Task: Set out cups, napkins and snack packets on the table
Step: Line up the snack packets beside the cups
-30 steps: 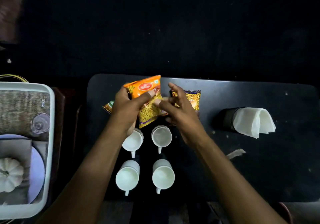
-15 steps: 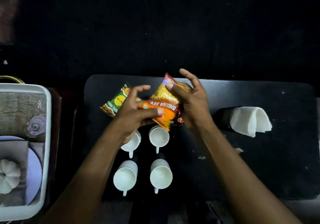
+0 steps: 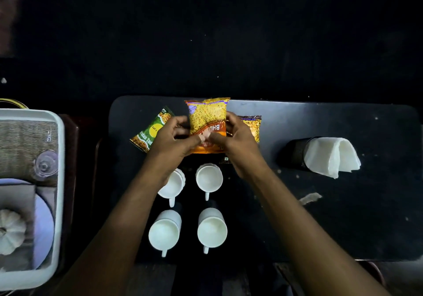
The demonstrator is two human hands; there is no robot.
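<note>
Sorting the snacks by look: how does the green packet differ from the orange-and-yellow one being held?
The green packet lies tilted on the table, left of the orange-and-yellow packet, which sits squarer to the edge. The green one is only overlapped by the left hand; the orange-and-yellow one is gripped by it and the right hand. Both picture yellow fried strands.

Two bare forearms enter from the near edge, left and right. No sleeves, cuffs or fabric visible anywhere along them up to the frame edge. Left hand (image 3: 170, 143) and right hand (image 3: 235, 145): both ungloved, no rings seen on the fingers that show. Wrists bare, no watch, band or bracelet. Thumbnails short, pale, catching the light. Forearms slim, smooth in outline. Lighting dim; finer detail on the far fingers cannot be made out.
</note>
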